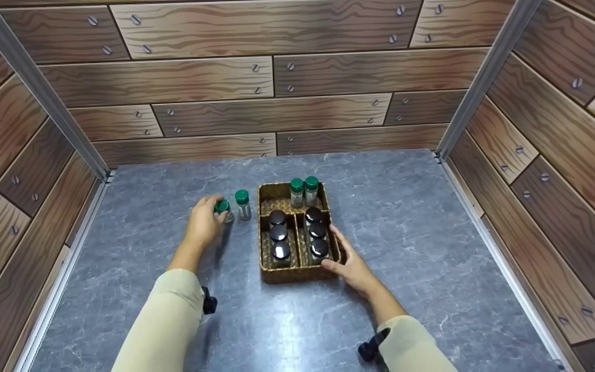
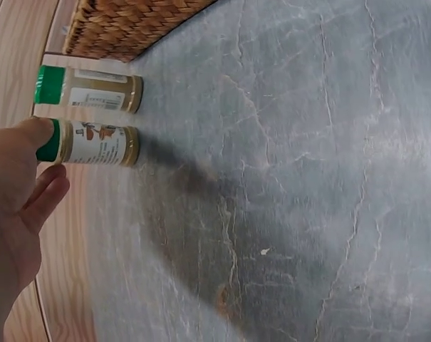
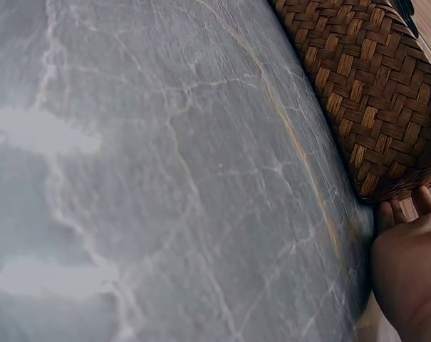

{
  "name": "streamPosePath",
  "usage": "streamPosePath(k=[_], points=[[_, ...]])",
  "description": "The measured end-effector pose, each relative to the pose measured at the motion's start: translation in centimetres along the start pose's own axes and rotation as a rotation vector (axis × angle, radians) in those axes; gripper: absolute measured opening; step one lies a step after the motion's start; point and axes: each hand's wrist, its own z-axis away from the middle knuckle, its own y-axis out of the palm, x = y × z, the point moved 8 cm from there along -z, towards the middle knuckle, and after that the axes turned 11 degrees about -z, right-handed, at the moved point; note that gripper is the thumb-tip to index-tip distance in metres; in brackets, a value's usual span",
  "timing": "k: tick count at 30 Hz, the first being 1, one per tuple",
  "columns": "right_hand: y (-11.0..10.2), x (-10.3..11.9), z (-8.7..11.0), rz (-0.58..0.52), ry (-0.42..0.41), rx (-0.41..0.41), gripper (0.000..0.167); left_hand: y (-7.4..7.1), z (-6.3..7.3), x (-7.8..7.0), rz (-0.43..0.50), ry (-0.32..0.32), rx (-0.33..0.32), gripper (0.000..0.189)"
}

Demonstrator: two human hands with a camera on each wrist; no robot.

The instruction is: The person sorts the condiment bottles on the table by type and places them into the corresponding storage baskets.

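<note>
My left hand [image 1: 204,221] pinches the green cap of a spice jar [image 2: 97,144], which stands upright left of the basket, its label partly covered in the head view. Just to its right stands a second green-capped spice jar [image 1: 244,207]. My right hand [image 1: 353,266] holds the woven basket [image 1: 297,276] at its right side, thumb on the rim by the front corner and fingers along the outer wall. Two more green-capped spice jars [image 1: 303,194] stand in the right part of the basket's wide back compartment. Black-lidded jars [image 1: 279,233] fill a row of three in each front compartment.
The grey marbled tabletop [image 1: 406,222] spreads around the basket. Wood-patterned walls [image 1: 277,77] close off the back and both sides, with metal posts [image 1: 465,77] at the back corners. Each wrist wears a black strap-mounted device [image 1: 208,300].
</note>
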Motion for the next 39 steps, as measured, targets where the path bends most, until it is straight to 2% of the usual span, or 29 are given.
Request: streamPosePath(k=[5,8,13,18,22,26,32,39], points=[[-0.1,0.0,0.0,0.007,0.006,-0.002,0.102,-0.5,0.4,0.0,0.125,-0.035,0.041,0.046],[0.0,0.0,-0.1,0.005,0.004,-0.006,0.102,-0.9,0.5,-0.7,0.162,-0.02,0.048,0.047],[0.1,0.2,-0.1,-0.01,-0.019,0.003,0.101,-2.3,0.5,-2.4,0.192,0.049,0.007,0.046],[0.2,0.4,-0.1,-0.017,-0.032,0.006,0.101,-3.7,0.6,-4.6,0.235,0.087,-0.045,0.046],[0.2,0.3,-0.1,-0.015,-0.03,0.002,0.101,-4.3,0.6,-6.3,0.278,0.125,-0.076,0.045],[0.1,0.2,-0.1,-0.009,-0.027,0.001,0.102,-4.2,0.3,-7.7,0.307,0.135,-0.071,0.045],[0.0,0.1,-0.1,-0.003,-0.02,-0.002,0.103,-3.5,-0.4,-9.5,0.297,0.158,-0.073,0.045],[0.1,0.1,-0.2,-0.014,-0.023,-0.004,0.103,-1.4,-1.6,-11.3,0.318,0.165,-0.027,0.046]])
